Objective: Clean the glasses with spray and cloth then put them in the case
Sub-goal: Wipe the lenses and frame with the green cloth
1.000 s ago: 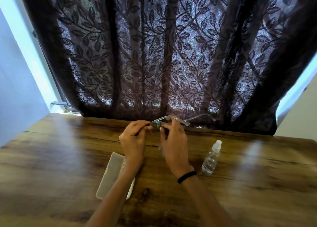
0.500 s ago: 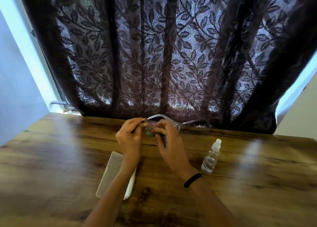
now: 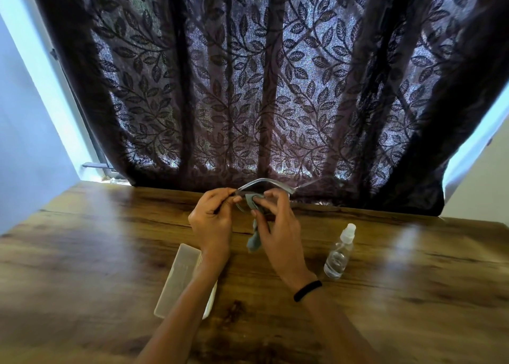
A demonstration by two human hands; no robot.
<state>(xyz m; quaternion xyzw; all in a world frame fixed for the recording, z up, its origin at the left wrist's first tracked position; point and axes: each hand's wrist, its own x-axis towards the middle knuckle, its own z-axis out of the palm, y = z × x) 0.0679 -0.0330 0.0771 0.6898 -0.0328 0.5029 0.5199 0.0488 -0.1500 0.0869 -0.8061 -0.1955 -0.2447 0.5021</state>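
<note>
Thin grey-framed glasses [image 3: 264, 182]: left hand [image 3: 212, 223] pinches one end; right hand [image 3: 278, 226], lately on the frame, now pinches grey-blue cloth [image 3: 253, 242] onto a lens, so wiping is judged underway.

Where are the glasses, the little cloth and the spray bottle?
glasses [image 3: 271, 182], head view, on the top rim of the frame.
cloth [image 3: 253, 242], head view, on its hanging end.
spray bottle [image 3: 337, 259], head view, on its clear body.
</note>
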